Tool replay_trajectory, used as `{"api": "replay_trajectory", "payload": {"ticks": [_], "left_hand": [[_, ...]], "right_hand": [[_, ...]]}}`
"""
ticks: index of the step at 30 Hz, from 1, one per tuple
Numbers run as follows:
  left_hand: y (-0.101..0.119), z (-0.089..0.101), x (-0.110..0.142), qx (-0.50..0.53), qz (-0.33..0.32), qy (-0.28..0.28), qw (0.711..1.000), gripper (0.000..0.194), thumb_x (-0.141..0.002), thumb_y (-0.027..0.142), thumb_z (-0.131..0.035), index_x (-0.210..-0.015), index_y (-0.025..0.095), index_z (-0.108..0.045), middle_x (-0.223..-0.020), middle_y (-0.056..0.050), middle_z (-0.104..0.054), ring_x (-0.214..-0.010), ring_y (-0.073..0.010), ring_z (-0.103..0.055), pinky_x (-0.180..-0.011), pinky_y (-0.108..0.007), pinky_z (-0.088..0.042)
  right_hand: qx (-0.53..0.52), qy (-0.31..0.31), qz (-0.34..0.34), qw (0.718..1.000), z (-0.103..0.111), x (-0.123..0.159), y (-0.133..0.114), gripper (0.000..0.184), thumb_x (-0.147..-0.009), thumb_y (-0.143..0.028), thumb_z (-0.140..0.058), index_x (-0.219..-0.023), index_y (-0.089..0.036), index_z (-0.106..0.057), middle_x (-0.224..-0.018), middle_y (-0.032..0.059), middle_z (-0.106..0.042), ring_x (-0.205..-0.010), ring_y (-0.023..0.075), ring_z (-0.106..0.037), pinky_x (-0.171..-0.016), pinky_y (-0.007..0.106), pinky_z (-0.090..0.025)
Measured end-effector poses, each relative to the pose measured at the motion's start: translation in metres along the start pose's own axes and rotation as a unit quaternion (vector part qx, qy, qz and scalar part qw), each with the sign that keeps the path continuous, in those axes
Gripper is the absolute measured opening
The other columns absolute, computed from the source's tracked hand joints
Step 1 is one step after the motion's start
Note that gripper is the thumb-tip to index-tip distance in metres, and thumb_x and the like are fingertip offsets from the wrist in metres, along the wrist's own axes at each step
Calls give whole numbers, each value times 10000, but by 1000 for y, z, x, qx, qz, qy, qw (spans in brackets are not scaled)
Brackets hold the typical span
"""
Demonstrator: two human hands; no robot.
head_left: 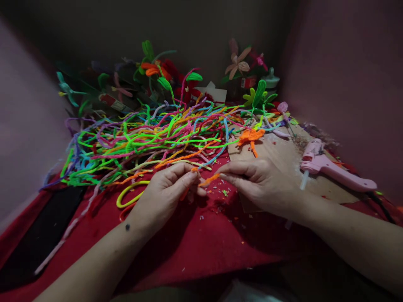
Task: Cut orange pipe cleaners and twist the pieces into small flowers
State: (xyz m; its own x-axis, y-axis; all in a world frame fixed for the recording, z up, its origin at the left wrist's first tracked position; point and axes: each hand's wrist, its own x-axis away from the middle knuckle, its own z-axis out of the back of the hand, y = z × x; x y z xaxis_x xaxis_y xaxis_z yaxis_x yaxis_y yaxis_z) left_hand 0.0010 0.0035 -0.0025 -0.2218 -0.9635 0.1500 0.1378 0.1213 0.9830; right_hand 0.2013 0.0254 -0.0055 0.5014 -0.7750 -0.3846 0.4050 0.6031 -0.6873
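Between my two hands, above the red cloth [201, 247], stretches a short orange pipe cleaner [210, 180]. My left hand [173, 184] pinches it between thumb and fingers, and a bit of orange shows below those fingers. The other end is in the fingertips of my right hand [255, 180], also closed. Just beyond lies a large tangled heap of pipe cleaners [157, 138] in many colours. An orange pipe-cleaner flower [250, 136] rests on the cardboard [277, 159] behind my right hand.
A pink glue gun [333, 167] lies on the cardboard at right, nozzle toward me. A dark flat slab [40, 235] is at left. Finished pipe-cleaner flowers [237, 63] stand along the back. Coloured scraps [225, 193] are strewn on the cloth. A yellow loop [126, 195] lies beside my left hand.
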Motion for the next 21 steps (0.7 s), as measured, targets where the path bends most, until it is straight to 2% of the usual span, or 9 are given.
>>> {"api": "replay_trajectory", "payload": {"ticks": [3, 5, 8, 11, 14, 17, 21], "left_hand": [[-2, -4, 0, 61, 33, -47, 996, 153, -858, 320, -514, -840, 169, -519, -700, -24, -666, -591, -122, -611, -535, -217, -445], [-2, -6, 1, 62, 48, -72, 994, 155, -848, 328, -530, -856, 173, -520, -668, 2, -642, -523, -92, -562, -495, -195, -414], [1, -6, 4, -24, 50, -80, 995, 163, -838, 324, -546, -818, 163, -546, -541, 59, -511, -442, -40, -405, -434, -153, -305], [6, 2, 7, -130, 37, -94, 986, 204, -850, 333, -515, -764, 153, -560, -537, 65, -419, -481, -49, -346, -438, -161, -263], [9, 15, 7, -220, 10, -90, 971, 241, -855, 368, -490, -736, 166, -545, -582, 52, -421, -529, -73, -357, -471, -180, -283], [11, 28, 5, -294, -23, -69, 953, 277, -855, 403, -472, -708, 178, -536, -617, 36, -450, -565, -95, -381, -511, -198, -306], [12, 35, 3, -308, -47, -54, 949, 264, -850, 397, -479, -702, 190, -547, -642, 25, -475, -596, -115, -406, -544, -207, -325]], "right_hand": [[91, -5, 66, 994, -9, 4, 4, 184, -842, -147, -505, -850, -146, -689, -658, 19, -666, -563, 106, -578, -539, 213, -366], [157, -13, 108, 982, -14, 5, 6, 197, -840, -137, -480, -819, -128, -676, -643, 39, -654, -568, 124, -580, -530, 233, -342], [213, -40, 126, 968, -16, 5, 7, 206, -847, -137, -458, -817, -111, -660, -646, 57, -639, -588, 142, -573, -524, 252, -315], [221, -63, 130, 965, -11, 4, 7, 203, -857, -146, -459, -836, -124, -660, -670, 56, -637, -590, 132, -549, -520, 247, -298], [196, -63, 113, 972, -3, 1, 9, 225, -859, -125, -440, -811, -147, -659, -664, 43, -626, -583, 115, -517, -539, 233, -306], [160, -46, 58, 984, 4, -1, 12, 246, -865, -150, -433, -752, -156, -651, -620, 23, -593, -566, 106, -489, -550, 228, -313], [114, -18, 1, 993, 5, -3, 12, 276, -862, -201, -456, -630, -155, -599, -538, -11, -500, -516, 89, -424, -515, 221, -290]]}}
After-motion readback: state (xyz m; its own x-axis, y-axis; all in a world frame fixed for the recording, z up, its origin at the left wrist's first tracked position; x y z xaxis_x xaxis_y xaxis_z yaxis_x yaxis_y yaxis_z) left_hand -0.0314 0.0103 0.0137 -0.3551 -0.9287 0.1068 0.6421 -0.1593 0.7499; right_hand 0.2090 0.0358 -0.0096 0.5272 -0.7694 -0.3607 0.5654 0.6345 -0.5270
